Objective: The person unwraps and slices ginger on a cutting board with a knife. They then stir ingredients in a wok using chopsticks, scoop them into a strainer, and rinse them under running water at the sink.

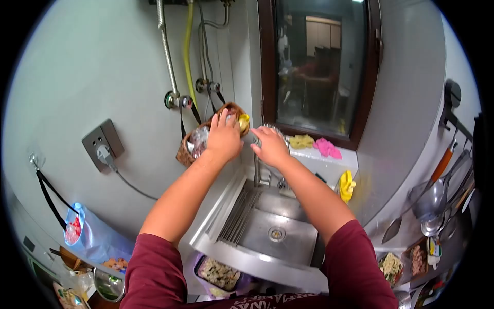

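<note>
My left hand (225,138) reaches into a brown woven basket (186,154) that hangs by black straps from the wall pipes. Its fingers are stretched out and slightly apart over the contents. Clear plastic wrapping (198,140) and a yellow item (243,122) show in the basket. My right hand (271,146) is just right of the basket, above the sink tap (257,172). Its fingers and thumb curl around something greenish and shiny, mostly hidden by the hand. Behind that hand, a round, silvery patterned object (272,130) is partly visible on the window ledge.
Below is a steel sink (278,219) with a drying rack (239,216). A yellow cloth (301,141), a pink cloth (327,148) and yellow gloves (347,186) lie near the window. Utensils (437,170) hang at right; a blue bag (95,234) hangs at left beyond a socket (103,145).
</note>
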`<state>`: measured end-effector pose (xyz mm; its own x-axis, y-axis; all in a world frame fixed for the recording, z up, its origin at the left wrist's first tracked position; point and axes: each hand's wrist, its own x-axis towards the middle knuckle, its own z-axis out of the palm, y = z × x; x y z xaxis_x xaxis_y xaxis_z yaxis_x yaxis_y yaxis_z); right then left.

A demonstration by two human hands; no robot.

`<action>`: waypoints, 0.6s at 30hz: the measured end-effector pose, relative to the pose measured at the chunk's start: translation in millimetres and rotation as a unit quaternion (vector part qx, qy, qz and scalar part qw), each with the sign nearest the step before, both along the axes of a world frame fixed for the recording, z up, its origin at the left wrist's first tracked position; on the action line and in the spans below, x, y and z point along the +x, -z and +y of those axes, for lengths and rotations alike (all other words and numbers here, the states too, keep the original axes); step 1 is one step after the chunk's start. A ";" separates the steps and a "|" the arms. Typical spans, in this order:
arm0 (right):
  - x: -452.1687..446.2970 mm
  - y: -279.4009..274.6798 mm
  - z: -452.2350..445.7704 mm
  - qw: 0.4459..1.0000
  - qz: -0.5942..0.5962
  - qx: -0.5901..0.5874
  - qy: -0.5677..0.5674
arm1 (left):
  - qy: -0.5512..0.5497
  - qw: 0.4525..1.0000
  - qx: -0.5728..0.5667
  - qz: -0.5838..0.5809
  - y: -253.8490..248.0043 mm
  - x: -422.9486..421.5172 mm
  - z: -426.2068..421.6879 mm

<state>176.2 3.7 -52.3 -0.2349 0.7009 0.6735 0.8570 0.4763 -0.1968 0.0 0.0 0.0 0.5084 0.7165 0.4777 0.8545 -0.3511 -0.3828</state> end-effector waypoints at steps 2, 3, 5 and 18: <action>3.6 -5.2 26.4 0.995 -0.062 0.075 0.003 | -0.007 1.000 -0.011 0.028 -2.6 5.8 17.7; -2.9 -41.9 57.7 0.992 -0.089 0.090 0.014 | 0.016 0.999 0.008 0.033 -31.4 0.5 44.1; -9.2 -27.5 73.7 0.990 -0.128 0.049 0.025 | 0.055 0.997 -0.025 0.056 -7.5 -1.8 52.5; -4.4 -71.5 126.9 0.967 -0.209 -0.122 -0.081 | -0.104 0.980 -0.129 0.109 -9.7 5.0 65.1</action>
<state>171.8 130.6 19.2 -0.5713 0.7582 0.3142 0.8038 0.5942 0.0276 5.0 65.1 9.7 0.4085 0.8981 0.1630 0.8253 -0.2872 -0.4861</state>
